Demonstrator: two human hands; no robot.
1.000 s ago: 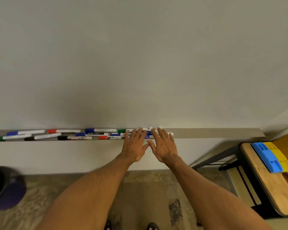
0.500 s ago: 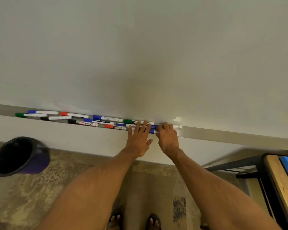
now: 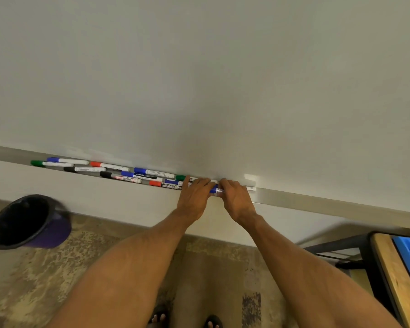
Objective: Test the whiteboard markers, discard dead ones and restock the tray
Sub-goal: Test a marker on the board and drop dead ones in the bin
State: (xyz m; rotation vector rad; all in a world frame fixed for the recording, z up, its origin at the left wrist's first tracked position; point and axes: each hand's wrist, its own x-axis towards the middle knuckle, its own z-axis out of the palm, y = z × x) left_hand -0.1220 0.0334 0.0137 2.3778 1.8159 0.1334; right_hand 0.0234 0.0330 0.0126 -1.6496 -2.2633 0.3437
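**Two hands close on a blue marker at the crowded tray**

From the head camera, we look down at the left hand (image 3: 194, 197) and the right hand (image 3: 236, 197) meeting at the tray (image 3: 317, 201), a narrow metal ledge under the whiteboard (image 3: 199, 79). Both hands are closed on the blue marker (image 3: 214, 190): the left covers its cap end, the right curls over its white barrel, and only a short blue stretch shows between them. We cannot tell whether the marker is lifted or still resting on the ledge.

We judge the risk to be a knock. The left hand's fingers lie against the green marker (image 3: 181, 178) and the red marker (image 3: 159, 184), and the ledge is shallow; a sideways tug on the cap could push neighbours over the front edge onto the floor (image 3: 57, 280). A cap pulled off sharply could also fly loose. More markers lie to the left, overlapping in a loose row along the ledge.

The board is blank, with no test strokes visible. A dark bin (image 3: 26, 223) with a purple outside stands on the mottled floor at left, well apart from the hands. At right, a wooden worktop (image 3: 393, 275) on a dark frame carries a blue tray-like object (image 3: 409, 261), partly cut off by the frame edge.
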